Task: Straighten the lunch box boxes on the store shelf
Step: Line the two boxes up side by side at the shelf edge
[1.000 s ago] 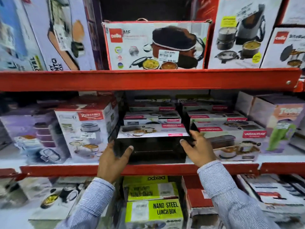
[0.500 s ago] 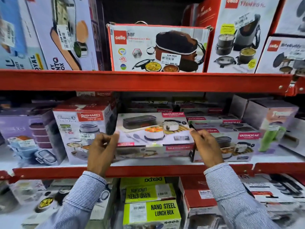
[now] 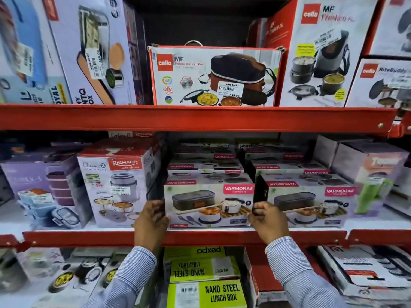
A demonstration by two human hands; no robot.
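Head view: the person stands before red steel shelving, both hands raised to the middle shelf (image 3: 200, 237). The item in hand is the front Varmora lunch box box (image 3: 209, 205), resting on the middle shelf at its front edge, printed face outward and upright, apparently square to the shelf lip. The left hand (image 3: 151, 218) is closed against the box's left end, fingers curled round the edge, in the narrow gap beside the Rishabh Classic 3 box (image 3: 115, 185). The right hand (image 3: 268, 218) grips the right end, thumb on the front face and fingers tucked into the dark gap between this box and the neighbouring Varmora box (image 3: 309, 203). Both forearms, in striped sleeves, rise from below at similar angles, wrists bent slightly back, the hands level with the lower half of the box. Judged step: the final seating of this box, facing forward at the head of its stack. More Varmora boxes (image 3: 204, 167) lie behind and above it; some show their print upside down, though blur there makes their exact alignment hard to confirm. The next move calls for a small, even push from both hands to bring the face flush with the neighbouring Varmora box, then a clean release without dragging either end out of line. The right-hand gap is tight, so the fingers must withdraw straight back to avoid shifting the neighbour.
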